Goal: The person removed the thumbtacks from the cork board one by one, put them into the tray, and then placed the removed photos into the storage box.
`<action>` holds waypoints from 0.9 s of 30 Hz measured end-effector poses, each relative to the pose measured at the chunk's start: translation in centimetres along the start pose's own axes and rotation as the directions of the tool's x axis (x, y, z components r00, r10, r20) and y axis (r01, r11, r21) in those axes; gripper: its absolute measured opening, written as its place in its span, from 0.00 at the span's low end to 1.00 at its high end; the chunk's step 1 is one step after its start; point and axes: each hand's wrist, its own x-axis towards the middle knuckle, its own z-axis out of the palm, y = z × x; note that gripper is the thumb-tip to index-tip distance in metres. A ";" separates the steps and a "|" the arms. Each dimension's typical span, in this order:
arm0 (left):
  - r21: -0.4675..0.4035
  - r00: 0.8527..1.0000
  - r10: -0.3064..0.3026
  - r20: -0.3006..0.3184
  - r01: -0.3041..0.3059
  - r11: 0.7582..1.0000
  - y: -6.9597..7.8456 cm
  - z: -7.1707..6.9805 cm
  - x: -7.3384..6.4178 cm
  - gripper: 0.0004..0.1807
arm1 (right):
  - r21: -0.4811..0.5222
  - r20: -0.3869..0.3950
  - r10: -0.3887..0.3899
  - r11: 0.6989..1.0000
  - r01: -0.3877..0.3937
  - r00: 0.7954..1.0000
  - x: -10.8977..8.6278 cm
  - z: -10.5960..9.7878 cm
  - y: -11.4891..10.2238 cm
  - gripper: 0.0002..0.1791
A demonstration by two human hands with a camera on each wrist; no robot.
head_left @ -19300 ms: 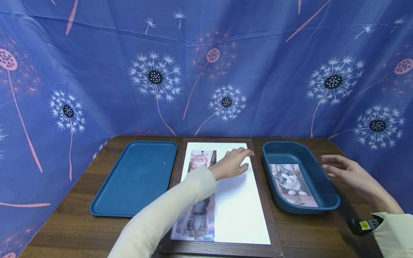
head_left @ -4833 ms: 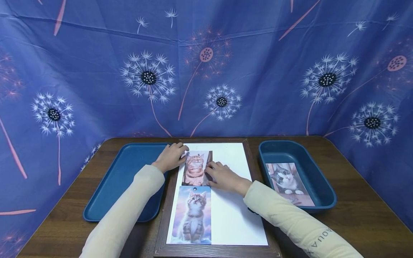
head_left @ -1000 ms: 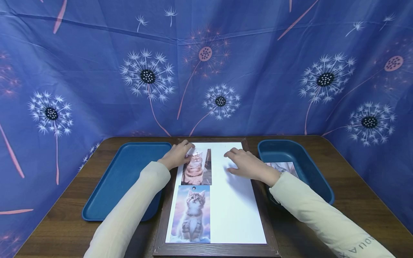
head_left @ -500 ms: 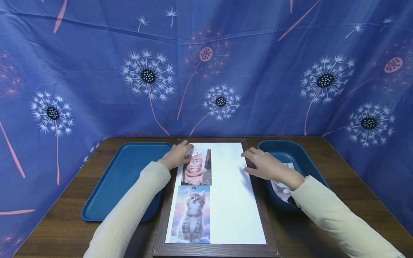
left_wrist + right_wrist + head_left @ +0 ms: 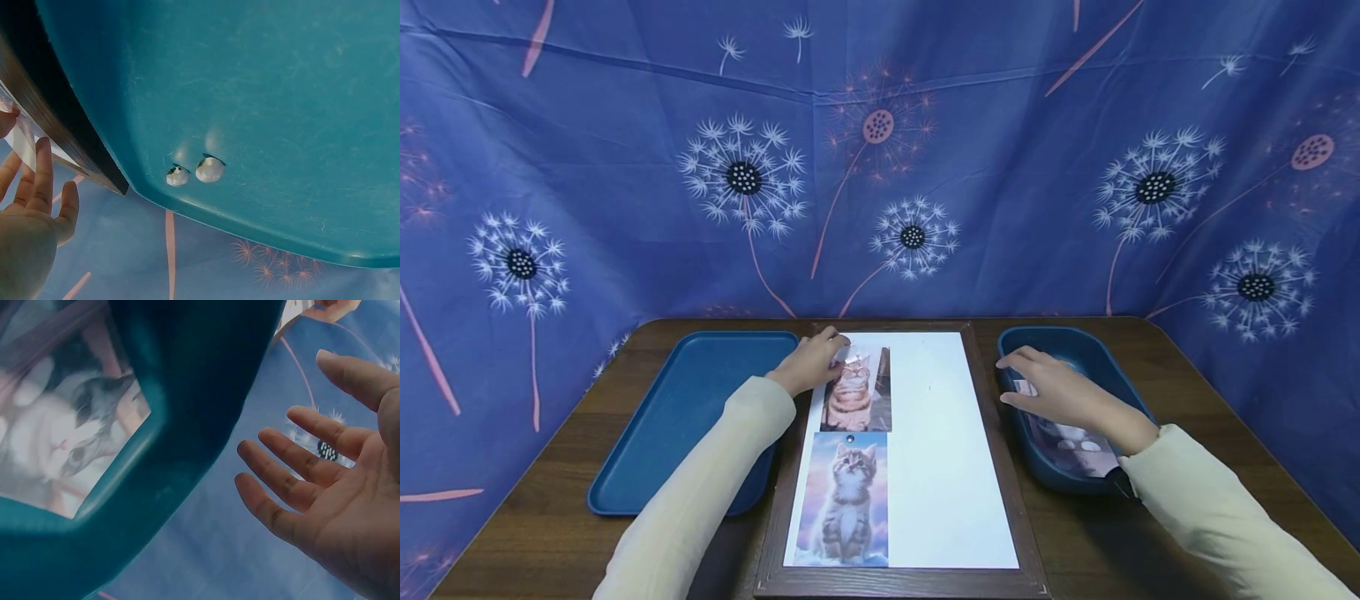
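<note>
My left hand (image 5: 811, 360) pinches the top left edge of an orange cat picture (image 5: 852, 400) on the white framed board (image 5: 951, 467). White paper shows between its thumb and fingers in the left wrist view. Below lies a kitten picture (image 5: 850, 508) with a small silver round-headed fastener (image 5: 850, 439) at its top edge. My right hand (image 5: 1060, 396), empty with fingers spread, is over the left side of the deep blue tub (image 5: 1120, 383). A grey-and-white cat picture (image 5: 1078, 450) lies in that tub, partly hidden by the hand.
A shallow blue tray (image 5: 685, 425) stands left of the board. Inside it are two silver round pieces (image 5: 209, 169), seen from the left wrist. The board's brown wooden frame (image 5: 902, 583) separates tray and tub. A blue dandelion-print cloth (image 5: 1000, 167) hangs behind the table.
My right hand has let go of the orange cat picture's right side and moved rightward across the board to the tub. My left hand stays at the picture's top left.
</note>
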 end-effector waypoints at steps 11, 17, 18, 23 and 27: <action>-0.035 1.000 -0.023 0.016 0.024 0.999 0.1 -0.3 0.1 0.24 | 0.057 -0.012 0.045 0.997 -0.045 0.999 -1.9 -0.9 2.6 0.26; -0.048 0.999 -0.042 0.024 0.043 0.998 0.2 -0.4 0.0 0.25 | 0.084 -0.035 0.061 0.995 -0.058 0.997 -2.8 -1.3 4.3 0.26; -0.050 0.999 -0.043 0.024 0.044 0.998 0.2 -0.4 0.0 0.25 | 0.089 -0.041 0.064 0.994 -0.060 0.997 -2.9 -1.4 4.6 0.26; -0.071 0.999 -0.048 0.020 0.049 0.996 0.1 -0.5 -0.1 0.25 | 0.082 -0.074 0.069 0.995 -0.063 0.995 -3.6 -1.8 6.0 0.25; -0.089 0.998 -0.056 0.017 0.057 0.994 0.1 -0.5 -0.1 0.25 | 0.084 -0.084 0.102 0.992 -0.095 0.991 -4.1 -2.0 7.0 0.24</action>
